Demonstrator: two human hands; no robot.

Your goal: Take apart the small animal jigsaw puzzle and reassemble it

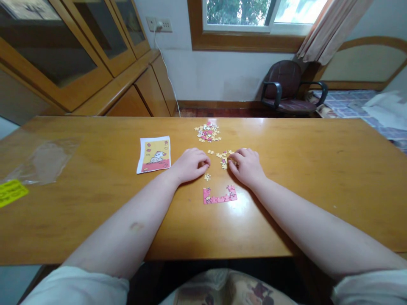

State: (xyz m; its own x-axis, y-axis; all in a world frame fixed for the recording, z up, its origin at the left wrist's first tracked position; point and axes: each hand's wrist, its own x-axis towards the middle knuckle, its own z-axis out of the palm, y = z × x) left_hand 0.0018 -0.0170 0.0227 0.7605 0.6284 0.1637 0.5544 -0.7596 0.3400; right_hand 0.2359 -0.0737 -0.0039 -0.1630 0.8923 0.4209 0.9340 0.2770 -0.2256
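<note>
My left hand (192, 165) rests on the table with curled fingers, and a small yellowish bit of a jigsaw piece shows between thumb and fingertips. Across from it, my right hand (246, 166) has its fingers bent down onto yellow pieces, partly covering them. Loose yellow jigsaw pieces (224, 163) lie between the hands. One single piece (207, 176) sits just below my left fingertips. Nearer to me is a joined pink strip of puzzle (220, 199), U-shaped with both ends turned up. Farther back lies a pile of mixed pieces (207, 132).
A picture sheet (154, 155) with a white animal on yellow and red lies left of my left hand. A clear plastic bag (47, 161) with a yellow label lies at the far left. Beyond the wooden table (318, 178) stand a cabinet (127, 93) and an armchair (286, 89).
</note>
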